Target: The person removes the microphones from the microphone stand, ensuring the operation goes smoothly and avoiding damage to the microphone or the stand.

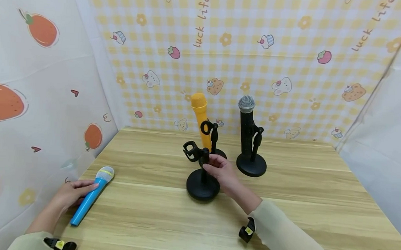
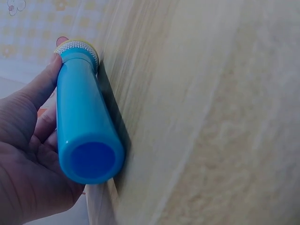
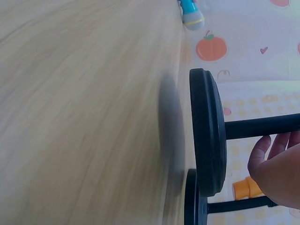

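Note:
My left hand (image 1: 69,195) grips a blue toy microphone (image 1: 90,199) with a grey mesh head at the table's left side. In the left wrist view the thumb lies along one side of the blue handle (image 2: 82,103), whose hollow end faces the camera. My right hand (image 1: 222,173) pinches the upright of a black desktop microphone stand (image 1: 202,188). Its ring clip (image 1: 191,151) is vacant and points left. The right wrist view has the stand's round base (image 3: 207,136) raised off the wood, its shadow beside it.
Behind the held stand, a yellow microphone (image 1: 202,121) leans upright in a second black stand (image 1: 214,135). To its right, a black microphone (image 1: 245,130) with a silver head stands in a third stand (image 1: 251,165). Patterned cloth (image 1: 236,67) closes off the back of the wooden table (image 1: 305,189).

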`<state>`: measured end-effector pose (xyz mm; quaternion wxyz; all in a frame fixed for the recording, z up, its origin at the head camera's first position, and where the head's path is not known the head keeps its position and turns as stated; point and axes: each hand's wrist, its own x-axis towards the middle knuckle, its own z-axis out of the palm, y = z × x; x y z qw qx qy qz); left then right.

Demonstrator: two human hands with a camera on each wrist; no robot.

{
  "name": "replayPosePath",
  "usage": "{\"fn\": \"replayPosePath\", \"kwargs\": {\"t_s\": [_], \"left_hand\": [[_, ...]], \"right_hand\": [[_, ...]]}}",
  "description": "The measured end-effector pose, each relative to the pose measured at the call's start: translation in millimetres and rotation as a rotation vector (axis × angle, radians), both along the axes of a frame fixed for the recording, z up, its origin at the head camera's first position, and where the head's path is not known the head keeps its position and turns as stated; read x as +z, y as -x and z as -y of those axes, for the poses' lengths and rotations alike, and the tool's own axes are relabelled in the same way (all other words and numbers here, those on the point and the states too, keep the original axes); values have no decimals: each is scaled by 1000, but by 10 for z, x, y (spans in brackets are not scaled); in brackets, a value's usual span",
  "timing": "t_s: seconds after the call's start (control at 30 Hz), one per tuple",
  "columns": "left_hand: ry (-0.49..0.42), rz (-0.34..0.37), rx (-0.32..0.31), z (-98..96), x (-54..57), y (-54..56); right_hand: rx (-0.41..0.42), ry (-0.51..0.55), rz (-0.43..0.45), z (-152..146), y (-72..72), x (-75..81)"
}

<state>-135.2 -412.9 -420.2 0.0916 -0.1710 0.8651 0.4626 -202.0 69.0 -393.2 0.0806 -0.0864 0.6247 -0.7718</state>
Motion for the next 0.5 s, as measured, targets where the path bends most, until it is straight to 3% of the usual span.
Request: {"fn": "replayPosePath", "kwargs": {"t_s": [0.23, 0.5], "left_hand": [[18, -23, -14, 10, -32, -19], [38, -20, -35, -19, 5, -4]], "right_hand": [[8, 19, 3, 202, 50, 48], [52, 32, 14, 361, 137, 110]]}}
